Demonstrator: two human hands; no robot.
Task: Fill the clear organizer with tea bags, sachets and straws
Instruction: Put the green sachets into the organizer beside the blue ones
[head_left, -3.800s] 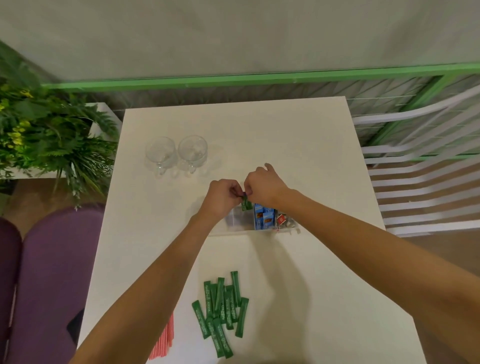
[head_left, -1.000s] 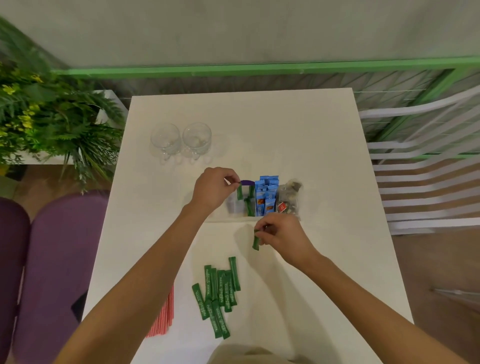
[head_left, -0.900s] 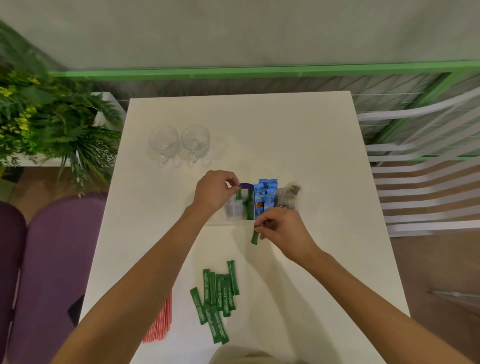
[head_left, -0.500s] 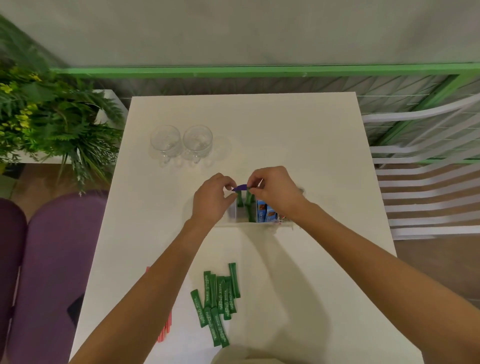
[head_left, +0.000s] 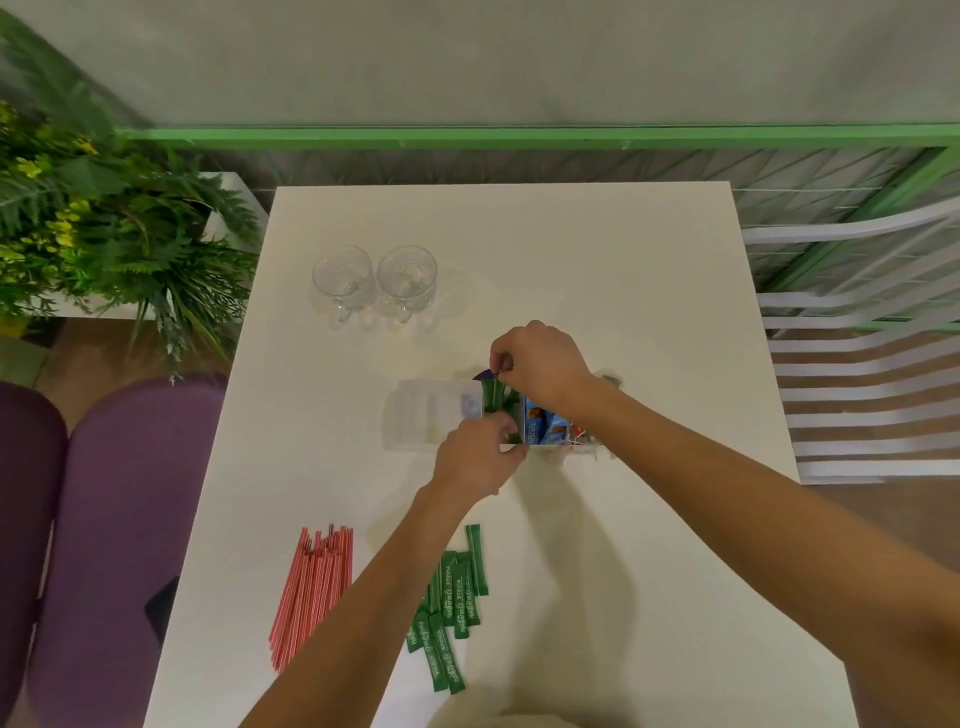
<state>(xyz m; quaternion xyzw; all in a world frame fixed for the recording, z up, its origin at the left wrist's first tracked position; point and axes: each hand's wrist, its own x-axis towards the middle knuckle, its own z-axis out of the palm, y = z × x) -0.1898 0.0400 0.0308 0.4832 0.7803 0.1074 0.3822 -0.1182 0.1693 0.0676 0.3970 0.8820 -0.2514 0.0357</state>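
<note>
White table (head_left: 597, 291). 2 clear glass cups side by side on far-left part: one (head_left: 343, 280), other (head_left: 407, 275) just beside, handles twd near edge. Leafy green plant w/ yellow bits (head_left: 104, 223) off table's left, in white planter (head_left: 228, 208). 2 purple seats below plant: (head_left: 130, 493), (head_left: 26, 493); dark flat obj (head_left: 163, 605) on nearer one, can't ID. White slatted chair (head_left: 857, 364) right of table. Green rail (head_left: 519, 136) behind, grey wall (head_left: 467, 62) above.

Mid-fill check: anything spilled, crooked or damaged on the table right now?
Nothing spilled or damaged. The green sachets in the organizer lean unevenly; the left hand and right hand pinch them. The loose heap lies jumbled.
</note>
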